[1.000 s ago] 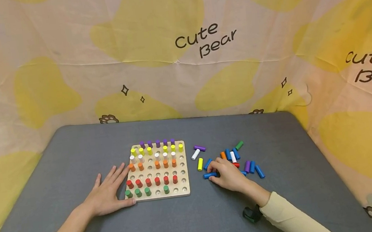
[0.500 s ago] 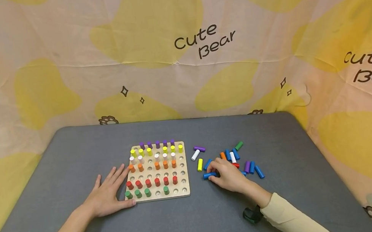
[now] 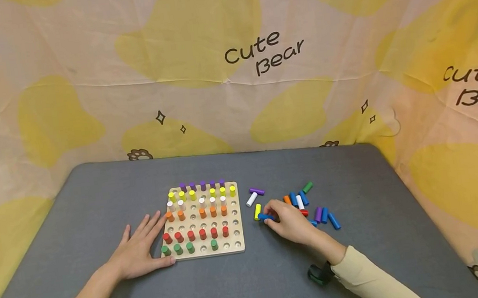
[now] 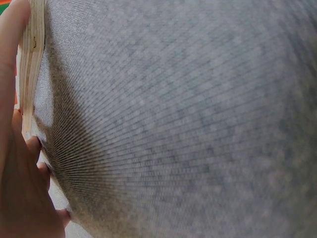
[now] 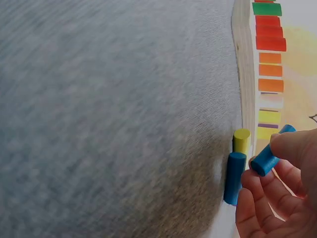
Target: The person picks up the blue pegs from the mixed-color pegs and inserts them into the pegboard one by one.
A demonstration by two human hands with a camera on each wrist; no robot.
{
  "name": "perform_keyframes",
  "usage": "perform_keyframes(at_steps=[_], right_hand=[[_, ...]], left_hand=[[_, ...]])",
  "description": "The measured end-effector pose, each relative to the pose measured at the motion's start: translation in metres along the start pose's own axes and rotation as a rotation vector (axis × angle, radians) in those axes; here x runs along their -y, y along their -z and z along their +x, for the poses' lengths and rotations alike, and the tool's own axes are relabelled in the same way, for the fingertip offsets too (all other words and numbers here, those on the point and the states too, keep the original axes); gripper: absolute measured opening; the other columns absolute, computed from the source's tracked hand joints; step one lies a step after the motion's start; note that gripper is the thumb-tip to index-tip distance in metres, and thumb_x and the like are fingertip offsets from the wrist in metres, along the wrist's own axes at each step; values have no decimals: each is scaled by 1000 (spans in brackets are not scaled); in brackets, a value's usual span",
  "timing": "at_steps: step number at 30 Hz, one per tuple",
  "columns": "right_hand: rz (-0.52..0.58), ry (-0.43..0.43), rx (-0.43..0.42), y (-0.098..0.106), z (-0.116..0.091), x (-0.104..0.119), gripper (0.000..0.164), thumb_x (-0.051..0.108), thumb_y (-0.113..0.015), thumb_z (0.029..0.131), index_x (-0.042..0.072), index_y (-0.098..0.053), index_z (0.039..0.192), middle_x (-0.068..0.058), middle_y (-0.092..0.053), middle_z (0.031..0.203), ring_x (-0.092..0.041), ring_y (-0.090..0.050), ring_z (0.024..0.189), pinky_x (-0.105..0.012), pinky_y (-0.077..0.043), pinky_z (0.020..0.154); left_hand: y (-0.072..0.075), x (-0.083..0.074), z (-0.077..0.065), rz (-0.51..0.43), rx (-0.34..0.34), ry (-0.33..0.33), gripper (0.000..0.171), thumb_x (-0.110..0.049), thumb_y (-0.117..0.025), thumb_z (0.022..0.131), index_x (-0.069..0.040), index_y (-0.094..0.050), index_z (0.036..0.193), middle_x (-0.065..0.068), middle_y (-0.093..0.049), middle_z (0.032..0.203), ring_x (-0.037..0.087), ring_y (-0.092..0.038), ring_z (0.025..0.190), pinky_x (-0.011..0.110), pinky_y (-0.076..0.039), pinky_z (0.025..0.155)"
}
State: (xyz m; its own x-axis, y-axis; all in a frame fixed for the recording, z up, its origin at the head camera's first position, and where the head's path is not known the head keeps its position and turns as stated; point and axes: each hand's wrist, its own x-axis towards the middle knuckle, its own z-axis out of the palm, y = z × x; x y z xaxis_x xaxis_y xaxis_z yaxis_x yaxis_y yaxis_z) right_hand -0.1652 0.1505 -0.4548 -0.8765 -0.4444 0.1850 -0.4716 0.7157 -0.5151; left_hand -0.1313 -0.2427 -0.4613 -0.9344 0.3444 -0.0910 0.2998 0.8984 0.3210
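A wooden pegboard (image 3: 239, 225) carries upright pegs in rows of purple, yellow, white, orange, red and green, with several bare holes among them. My left hand (image 3: 136, 251) lies with fingers spread at the board's left edge, the thumb by its near corner. In the left wrist view, fingers (image 4: 15, 44) touch the board's side (image 4: 33, 54). To the right of the board, my right hand (image 3: 290, 221) pinches a blue peg (image 5: 265, 162) between thumb and fingers. Beside that hand, another blue peg (image 5: 235, 178) and a yellow peg (image 3: 257, 212) are on the table.
Loose pegs are scattered on the grey table (image 3: 219, 289): a purple peg (image 3: 256, 191), a white peg (image 3: 251, 199), a green peg (image 3: 308, 187) and several blue ones around a blue peg (image 3: 334, 221). A printed cloth (image 3: 195, 75) hangs behind the table.
My right hand has moved slightly away from me and left, bringing the blue peg off its earlier spot toward the yellow peg. The left hand and the board stay in place.
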Motion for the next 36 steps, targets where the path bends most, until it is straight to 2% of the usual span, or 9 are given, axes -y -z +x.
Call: perform_keyframes(at_steps=[9, 18, 25, 31, 36], right_hand=[[46, 94, -28, -1, 4, 8, 20, 10, -68, 82, 11, -65, 102, 4, -58, 83, -7, -48, 69, -18, -43, 59], [78, 59, -13, -4, 11, 15, 15, 12, -67, 83, 13, -63, 98, 6, -57, 83, -9, -50, 72, -20, -46, 64], [94, 73, -6, -5, 18, 21, 17, 12, -68, 83, 12, -62, 99, 4, -59, 88, -9, -55, 75, -23, -50, 68], [126, 72, 17, -4, 27, 30, 23, 12, -65, 86, 13, -60, 108, 4, -59, 88, -11, -56, 76, -28, -52, 68], [139, 91, 7, -5, 35, 37, 28, 11, -65, 85, 11, -58, 112, 2, -60, 88, -7, -54, 74, -24, -51, 67]], left_hand=[[-2, 0, 0, -2, 4, 2, 107, -77, -55, 66, -21, -16, 149, 11, -18, 153, 38, -15, 139, 68, -3, 102], [-5, 1, 0, -5, 11, 4, 108, -78, -55, 65, -24, -15, 149, 10, -18, 153, 37, -14, 139, 68, -3, 102], [-4, 1, 0, -10, 14, 3, 107, -78, -55, 66, -23, -15, 149, 10, -17, 154, 37, -14, 139, 68, -3, 102], [0, -2, -1, -7, 5, 0, 106, -76, -55, 67, -20, -17, 149, 10, -18, 153, 37, -14, 139, 68, -3, 102], [2, -4, -2, -1, 2, 5, 106, -76, -55, 67, -20, -18, 149, 11, -18, 153, 37, -15, 139, 68, -4, 102]])
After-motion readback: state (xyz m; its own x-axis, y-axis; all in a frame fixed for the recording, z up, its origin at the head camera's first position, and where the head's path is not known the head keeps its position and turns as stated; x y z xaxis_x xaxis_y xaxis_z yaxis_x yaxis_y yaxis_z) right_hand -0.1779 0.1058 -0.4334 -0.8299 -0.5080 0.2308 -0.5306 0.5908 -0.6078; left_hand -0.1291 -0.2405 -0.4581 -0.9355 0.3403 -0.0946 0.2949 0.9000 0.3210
